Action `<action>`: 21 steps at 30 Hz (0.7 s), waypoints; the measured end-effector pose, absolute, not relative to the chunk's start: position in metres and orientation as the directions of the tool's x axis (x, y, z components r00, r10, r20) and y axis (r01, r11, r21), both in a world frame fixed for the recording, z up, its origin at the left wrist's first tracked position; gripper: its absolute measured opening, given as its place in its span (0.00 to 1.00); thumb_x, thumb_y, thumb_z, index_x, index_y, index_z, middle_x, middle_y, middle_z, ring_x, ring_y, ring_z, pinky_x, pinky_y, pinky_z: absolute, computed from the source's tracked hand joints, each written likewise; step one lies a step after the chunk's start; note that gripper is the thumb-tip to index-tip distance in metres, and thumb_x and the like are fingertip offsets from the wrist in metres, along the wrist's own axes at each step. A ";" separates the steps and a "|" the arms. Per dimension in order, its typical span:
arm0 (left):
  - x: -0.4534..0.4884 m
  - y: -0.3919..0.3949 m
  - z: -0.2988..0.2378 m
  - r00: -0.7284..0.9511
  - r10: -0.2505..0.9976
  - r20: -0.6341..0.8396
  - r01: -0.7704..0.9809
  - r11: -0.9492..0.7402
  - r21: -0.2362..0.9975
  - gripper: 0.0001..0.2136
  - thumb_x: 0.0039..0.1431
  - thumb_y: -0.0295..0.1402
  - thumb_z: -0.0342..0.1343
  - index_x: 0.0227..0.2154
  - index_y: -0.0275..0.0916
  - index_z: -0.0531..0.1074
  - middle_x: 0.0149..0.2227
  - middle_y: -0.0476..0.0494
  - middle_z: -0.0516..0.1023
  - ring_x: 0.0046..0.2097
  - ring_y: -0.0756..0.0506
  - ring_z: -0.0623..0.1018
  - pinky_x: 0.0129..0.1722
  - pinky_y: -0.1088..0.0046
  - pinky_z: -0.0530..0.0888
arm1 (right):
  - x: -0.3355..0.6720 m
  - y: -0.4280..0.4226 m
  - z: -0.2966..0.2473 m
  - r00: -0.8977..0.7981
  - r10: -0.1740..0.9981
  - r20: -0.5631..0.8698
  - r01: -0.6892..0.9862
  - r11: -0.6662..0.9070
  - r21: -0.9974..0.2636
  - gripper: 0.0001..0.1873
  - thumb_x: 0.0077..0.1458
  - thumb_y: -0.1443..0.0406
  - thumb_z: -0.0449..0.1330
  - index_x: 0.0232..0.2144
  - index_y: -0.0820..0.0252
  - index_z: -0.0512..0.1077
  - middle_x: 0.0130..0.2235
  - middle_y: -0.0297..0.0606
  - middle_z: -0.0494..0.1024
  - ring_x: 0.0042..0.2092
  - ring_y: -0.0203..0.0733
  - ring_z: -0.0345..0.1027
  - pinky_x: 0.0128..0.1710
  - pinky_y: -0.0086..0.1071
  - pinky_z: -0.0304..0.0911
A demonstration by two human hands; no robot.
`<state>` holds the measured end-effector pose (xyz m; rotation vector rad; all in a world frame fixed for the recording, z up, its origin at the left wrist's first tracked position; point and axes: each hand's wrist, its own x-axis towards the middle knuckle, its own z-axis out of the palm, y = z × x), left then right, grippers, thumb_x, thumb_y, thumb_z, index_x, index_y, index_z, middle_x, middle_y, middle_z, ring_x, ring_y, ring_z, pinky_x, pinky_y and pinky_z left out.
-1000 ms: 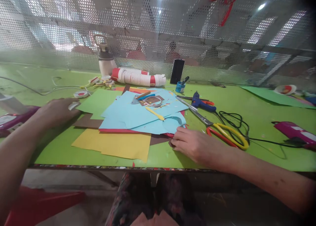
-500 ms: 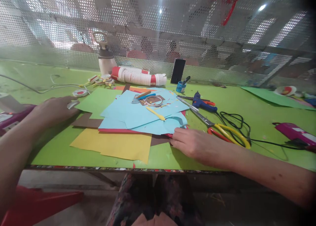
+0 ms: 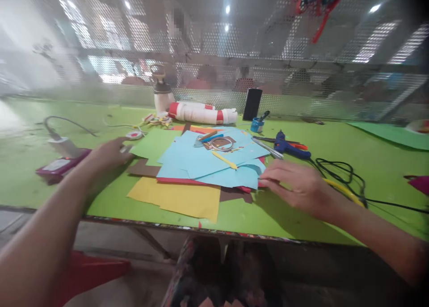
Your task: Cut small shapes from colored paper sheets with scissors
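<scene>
A loose stack of coloured paper lies mid-table: light blue sheets point(image 3: 201, 157) on top, a yellow sheet point(image 3: 177, 197) in front, a green sheet point(image 3: 150, 141) and a brown one point(image 3: 140, 167) at the left. My right hand point(image 3: 298, 186) lies palm down, fingers stretched out, fingertips touching the stack's right edge where the blue and red sheets end. My left hand point(image 3: 109, 154) rests palm down at the stack's left side, fingertips by a small white piece point(image 3: 126, 149). It is blurred and seems to hold nothing.
Scissors point(image 3: 270, 149) with yellow handles, a blue glue gun point(image 3: 290, 146) and a black cable point(image 3: 338, 168) lie to the right of my right hand. A phone point(image 3: 252, 104), a blue pot point(image 3: 257, 124), a red-white roll point(image 3: 201, 113) and a white bottle point(image 3: 162, 94) stand before the mesh wall. A magenta device point(image 3: 60, 166) lies far left.
The view has swung left and up. My right hand has slid up along the stack's right edge and now covers part of the scissors' handles. The left hand stays by the white piece.
</scene>
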<state>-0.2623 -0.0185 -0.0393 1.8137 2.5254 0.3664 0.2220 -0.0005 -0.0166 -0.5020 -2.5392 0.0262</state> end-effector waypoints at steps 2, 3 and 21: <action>-0.261 -0.020 -0.038 -0.332 0.935 0.127 0.936 0.310 0.165 0.30 0.51 0.43 0.52 0.57 0.36 0.62 0.44 0.34 0.77 0.43 0.36 0.76 0.41 0.64 0.70 | 0.222 0.010 -0.020 -0.741 0.375 0.557 0.366 0.921 -0.133 0.06 0.60 0.69 0.56 0.32 0.59 0.72 0.31 0.40 0.76 0.34 0.41 0.69 0.36 0.35 0.64; -0.261 -0.020 -0.038 -0.326 0.937 0.122 0.939 0.307 0.156 0.31 0.50 0.43 0.52 0.58 0.36 0.61 0.46 0.34 0.76 0.45 0.36 0.76 0.42 0.64 0.70 | 0.222 0.015 -0.022 -0.724 0.385 0.572 0.377 0.916 -0.138 0.06 0.60 0.68 0.56 0.31 0.58 0.72 0.31 0.39 0.76 0.33 0.41 0.69 0.36 0.35 0.64; -0.247 -0.071 -0.014 -0.366 0.910 0.194 0.927 0.340 0.156 0.20 0.53 0.41 0.45 0.41 0.40 0.77 0.42 0.41 0.81 0.44 0.37 0.78 0.42 0.67 0.70 | 0.198 0.034 -0.036 -0.500 0.556 0.664 0.457 0.821 -0.343 0.10 0.58 0.65 0.56 0.28 0.60 0.73 0.29 0.39 0.78 0.31 0.42 0.70 0.34 0.35 0.65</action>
